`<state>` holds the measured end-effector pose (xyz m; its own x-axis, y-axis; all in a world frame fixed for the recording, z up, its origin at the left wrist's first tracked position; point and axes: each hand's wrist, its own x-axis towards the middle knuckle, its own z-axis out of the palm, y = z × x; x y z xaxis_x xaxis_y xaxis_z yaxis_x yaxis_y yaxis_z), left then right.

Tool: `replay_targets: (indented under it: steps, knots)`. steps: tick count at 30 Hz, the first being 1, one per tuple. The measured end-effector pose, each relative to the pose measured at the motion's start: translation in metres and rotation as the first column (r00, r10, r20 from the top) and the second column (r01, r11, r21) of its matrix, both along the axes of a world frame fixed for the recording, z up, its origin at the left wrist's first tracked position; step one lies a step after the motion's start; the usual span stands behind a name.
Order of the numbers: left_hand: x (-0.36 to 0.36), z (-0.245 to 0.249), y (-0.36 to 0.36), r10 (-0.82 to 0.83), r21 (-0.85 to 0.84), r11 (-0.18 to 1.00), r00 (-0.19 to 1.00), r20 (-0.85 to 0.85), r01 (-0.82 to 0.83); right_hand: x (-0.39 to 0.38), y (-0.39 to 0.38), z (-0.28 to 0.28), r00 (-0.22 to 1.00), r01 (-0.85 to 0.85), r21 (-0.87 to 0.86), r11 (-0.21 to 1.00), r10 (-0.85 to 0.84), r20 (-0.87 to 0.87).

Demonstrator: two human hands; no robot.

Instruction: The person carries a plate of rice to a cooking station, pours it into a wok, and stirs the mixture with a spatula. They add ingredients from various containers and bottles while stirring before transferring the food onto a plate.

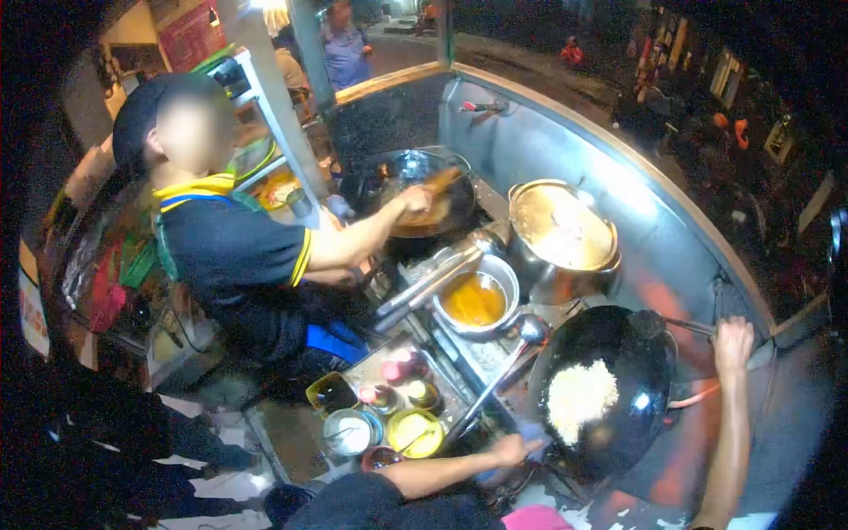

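My right hand (732,343) is closed around the handle of a long-handled wok ladle (687,325). Its dark head lies over the far rim of a black wok (565,349). Pale, rice-like food (583,397) sits in the middle of that wok. At the wok's near left edge is my left hand (512,449), slightly blurred. It seems to press a bluish cloth (532,433) against the rim; the fingers are partly hidden. A metal ladle (533,329) rests with its long handle slanting down beside the wok.
A co-worker (234,238) at left stirs a second wok (415,225). Between us stand a large stockpot (515,190) and a pot of orange-brown liquid (477,300). Seasoning containers, including a yellow bowl (415,433), crowd the lower counter. A metal splash guard (565,132) curves behind the stoves.
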<state>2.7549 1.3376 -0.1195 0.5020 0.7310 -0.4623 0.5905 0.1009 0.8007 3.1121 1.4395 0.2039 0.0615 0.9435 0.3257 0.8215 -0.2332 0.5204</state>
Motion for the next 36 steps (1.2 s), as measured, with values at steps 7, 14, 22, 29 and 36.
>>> replay_targets:
  steps: [7, 14, 22, 29, 36]
  knots:
    - [-0.005, 0.021, 0.008, -0.133, -0.156, 0.979, 0.991, -0.022, 0.128, -0.049, -0.026, -0.017, 0.988, 0.016, -0.325, 0.945, -0.066, -0.143]
    - [-0.002, 0.034, 0.004, -0.009, -0.2, 0.979, 0.998, 0.068, 0.022, 0.002, -0.024, 0.002, 0.949, 0.314, -0.126, 0.941, -0.315, 0.015]
    - [0.0, 0.031, -0.002, -0.075, -0.235, 0.967, 0.993, 0.095, 0.095, -0.042, -0.056, -0.03, 0.942, 0.334, -0.351, 0.875, -0.314, 0.116]
    - [0.023, -0.006, -0.019, 0.043, -0.366, 0.931, 0.986, 0.163, 0.019, 0.015, -0.084, -0.024, 0.917, 0.39, -0.388, 0.835, -0.388, 0.089]
    - [0.037, -0.032, -0.031, -0.025, -0.346, 0.929, 0.956, 0.292, 0.13, -0.058, -0.114, -0.054, 0.946, -0.189, -0.044, 0.981, 0.17, -0.276]
